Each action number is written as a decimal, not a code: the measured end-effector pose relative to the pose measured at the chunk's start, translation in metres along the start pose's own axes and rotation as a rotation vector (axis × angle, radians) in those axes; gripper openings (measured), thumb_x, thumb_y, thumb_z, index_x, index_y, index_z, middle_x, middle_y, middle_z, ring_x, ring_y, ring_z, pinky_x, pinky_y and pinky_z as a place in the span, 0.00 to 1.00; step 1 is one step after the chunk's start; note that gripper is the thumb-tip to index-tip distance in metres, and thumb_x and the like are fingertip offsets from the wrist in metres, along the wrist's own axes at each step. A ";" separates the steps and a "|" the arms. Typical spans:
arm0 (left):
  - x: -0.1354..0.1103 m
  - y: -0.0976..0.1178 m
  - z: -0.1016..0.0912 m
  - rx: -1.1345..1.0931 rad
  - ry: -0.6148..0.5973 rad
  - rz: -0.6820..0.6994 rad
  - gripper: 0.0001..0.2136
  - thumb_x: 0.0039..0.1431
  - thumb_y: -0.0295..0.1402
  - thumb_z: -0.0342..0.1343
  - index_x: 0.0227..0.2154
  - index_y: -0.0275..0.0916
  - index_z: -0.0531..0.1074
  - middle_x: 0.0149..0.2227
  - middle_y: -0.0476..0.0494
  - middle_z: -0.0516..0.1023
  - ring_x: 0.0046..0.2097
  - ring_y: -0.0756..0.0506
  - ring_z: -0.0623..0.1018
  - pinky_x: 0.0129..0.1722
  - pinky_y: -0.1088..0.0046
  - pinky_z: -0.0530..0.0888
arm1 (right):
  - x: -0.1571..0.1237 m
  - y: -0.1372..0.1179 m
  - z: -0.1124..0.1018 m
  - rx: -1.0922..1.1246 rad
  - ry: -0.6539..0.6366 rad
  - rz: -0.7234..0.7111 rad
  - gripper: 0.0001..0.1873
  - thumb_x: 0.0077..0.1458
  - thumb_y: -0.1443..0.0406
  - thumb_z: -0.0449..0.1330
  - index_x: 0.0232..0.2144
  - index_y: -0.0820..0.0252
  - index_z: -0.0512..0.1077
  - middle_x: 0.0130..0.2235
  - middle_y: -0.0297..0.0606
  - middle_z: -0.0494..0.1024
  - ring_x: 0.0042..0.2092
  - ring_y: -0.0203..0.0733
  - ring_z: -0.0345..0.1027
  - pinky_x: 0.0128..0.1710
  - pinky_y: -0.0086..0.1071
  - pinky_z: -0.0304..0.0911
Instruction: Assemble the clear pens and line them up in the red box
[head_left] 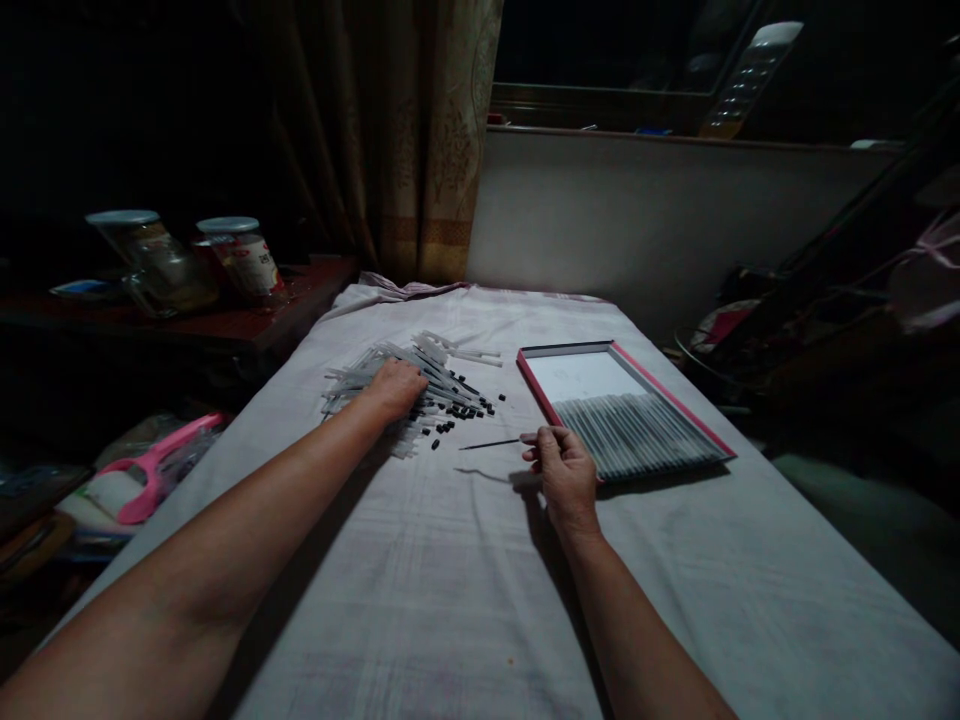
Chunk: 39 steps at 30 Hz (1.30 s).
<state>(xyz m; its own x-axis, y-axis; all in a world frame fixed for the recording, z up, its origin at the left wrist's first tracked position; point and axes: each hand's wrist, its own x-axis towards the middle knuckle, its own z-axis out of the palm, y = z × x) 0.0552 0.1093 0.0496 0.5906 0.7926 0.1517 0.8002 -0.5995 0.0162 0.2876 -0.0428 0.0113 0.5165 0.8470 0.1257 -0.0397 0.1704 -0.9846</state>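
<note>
My right hand (pixel 562 472) pinches a thin dark rod (pixel 491 444) by one end between thumb and fingertips, its free end pointing left over the pale cloth (pixel 420 580), between the heap of clear tubes (pixel 442 372) and the red-edged tray (pixel 534 388). My left hand (pixel 395 388) lies on that heap, near some small black pieces (pixel 465 411), and I cannot tell whether its hidden fingers grip anything. I judge the rod to be very light, fairly stiff yet easily bent, and smooth enough to roll, so a gentle pinch nearer its middle should steady it best.
</note>
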 end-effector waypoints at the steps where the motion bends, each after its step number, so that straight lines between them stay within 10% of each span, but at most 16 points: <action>1: 0.002 0.002 -0.001 -0.013 0.009 -0.004 0.08 0.51 0.18 0.54 0.25 0.36 0.76 0.30 0.37 0.78 0.40 0.38 0.76 0.43 0.63 0.65 | 0.000 0.000 0.000 0.007 0.002 -0.002 0.20 0.48 0.49 0.64 0.27 0.59 0.69 0.28 0.37 0.81 0.23 0.33 0.69 0.17 0.24 0.61; 12: -0.083 0.047 -0.005 -0.247 0.261 -0.027 0.12 0.66 0.30 0.47 0.47 0.37 0.72 0.46 0.36 0.78 0.47 0.40 0.76 0.46 0.66 0.70 | 0.006 -0.022 -0.011 0.121 0.240 -0.149 0.21 0.49 0.49 0.65 0.30 0.59 0.67 0.26 0.33 0.80 0.22 0.34 0.70 0.18 0.24 0.61; 29: -0.144 0.074 0.004 -0.207 0.367 -0.020 0.09 0.66 0.29 0.47 0.43 0.39 0.72 0.39 0.41 0.79 0.40 0.42 0.78 0.40 0.65 0.73 | -0.033 -0.007 0.019 -0.029 -0.205 -0.103 0.16 0.53 0.53 0.62 0.28 0.61 0.74 0.29 0.39 0.81 0.24 0.35 0.70 0.19 0.26 0.62; 39: -0.162 0.076 0.022 -0.387 0.445 -0.206 0.10 0.67 0.34 0.46 0.43 0.40 0.71 0.39 0.43 0.81 0.40 0.43 0.80 0.41 0.67 0.76 | -0.032 0.016 0.034 -0.521 -0.582 -0.347 0.19 0.60 0.64 0.55 0.52 0.56 0.75 0.44 0.42 0.82 0.42 0.44 0.76 0.44 0.36 0.69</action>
<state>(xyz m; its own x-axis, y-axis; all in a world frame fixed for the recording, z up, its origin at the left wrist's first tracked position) 0.0223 -0.0621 0.0046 0.2613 0.8236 0.5034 0.7483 -0.5022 0.4333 0.2409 -0.0497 -0.0043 -0.1004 0.9378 0.3322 0.5116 0.3350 -0.7912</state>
